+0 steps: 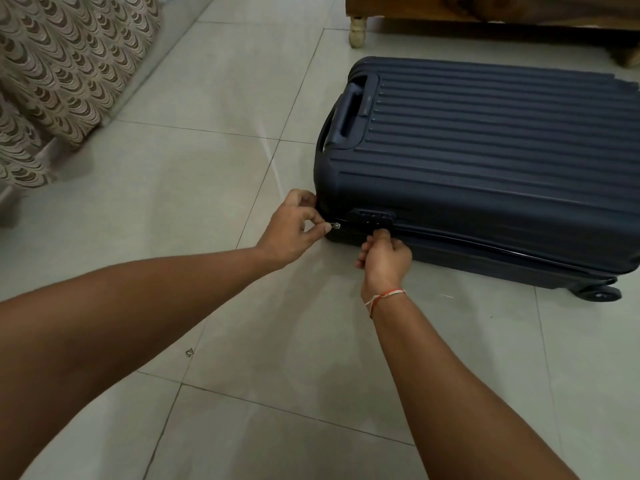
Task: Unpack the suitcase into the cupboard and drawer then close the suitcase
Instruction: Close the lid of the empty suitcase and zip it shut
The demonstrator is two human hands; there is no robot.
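Observation:
A dark blue ribbed hard-shell suitcase (485, 161) lies flat on the tiled floor with its lid down. My left hand (294, 230) pinches a small metal zip pull (335, 225) at the near left corner of the case. Just to the right, my right hand (384, 254) has its fingers curled at the zip line right below the combination lock (372, 216); what it pinches is hidden by the fingers. The zip seam runs along the near side toward the wheel (599, 294).
A patterned curtain or cloth (59, 81) hangs at the far left. Wooden furniture with a turned pale leg (358, 31) stands just behind the suitcase. Pale floor tiles (207, 168) stretch left of and in front of the case.

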